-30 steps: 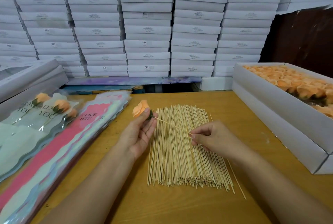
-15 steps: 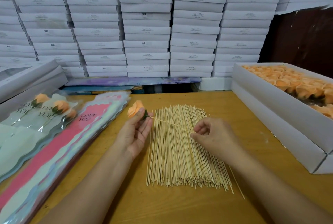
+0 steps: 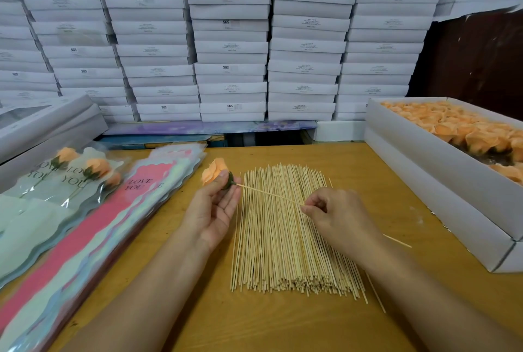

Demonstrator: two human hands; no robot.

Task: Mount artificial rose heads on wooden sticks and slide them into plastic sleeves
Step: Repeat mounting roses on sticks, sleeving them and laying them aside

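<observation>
Nearest, sticks (image 3: 294, 235) piled on tan worktop (image 3: 283, 326). Above pile, peach rose (image 3: 212, 172) with green base, pinched by left hand (image 3: 212, 211); thin stick (image 3: 268, 194) in base, far end pinched by right hand (image 3: 338, 217). Left: sleeves (image 3: 93, 233) in pink and pale green, printed "LOVE YOU", some holding roses. Right: white box (image 3: 441, 182) of peach roses. Behind: wall of stacked white boxes (image 3: 229, 40), several marked "SGS".

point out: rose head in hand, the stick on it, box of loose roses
rose head (image 3: 211, 173): head view, on the orange petals.
stick (image 3: 268, 194): head view, mid-shaft between the two hands.
box of loose roses (image 3: 418, 150): head view, on its white near wall.
</observation>
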